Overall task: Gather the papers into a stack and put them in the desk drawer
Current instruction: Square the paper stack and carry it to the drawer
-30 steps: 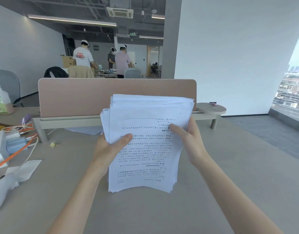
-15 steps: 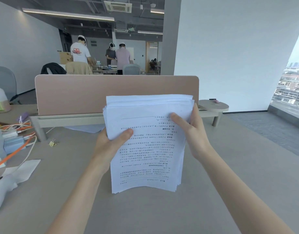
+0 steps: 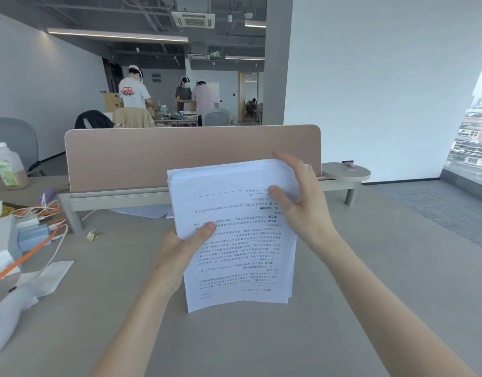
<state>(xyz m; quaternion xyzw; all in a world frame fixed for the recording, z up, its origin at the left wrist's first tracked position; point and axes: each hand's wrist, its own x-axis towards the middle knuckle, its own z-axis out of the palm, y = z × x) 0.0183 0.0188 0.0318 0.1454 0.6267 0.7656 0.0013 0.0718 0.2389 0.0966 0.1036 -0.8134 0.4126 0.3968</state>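
A stack of white printed papers (image 3: 242,257) stands upright on its bottom edge on the grey desk (image 3: 343,295), text upside down toward me. My left hand (image 3: 185,246) grips the stack's left edge, thumb across the front sheet. My right hand (image 3: 297,197) holds the top right corner, thumb on the front, fingers curved over the top edge. One more sheet (image 3: 144,212) lies flat under the divider behind the stack. No drawer is in view.
A pink divider panel (image 3: 180,153) on a rail crosses the desk. At the left are a bottle (image 3: 8,167), orange and white cables (image 3: 38,213), a white box (image 3: 6,240), a paper scrap (image 3: 52,276), a binder clip (image 3: 92,235). People stand far behind.
My right hand slid up from the stack's right edge to its top right corner. The stack has tilted slightly and its sheets look more even. My left hand stayed on the left edge.
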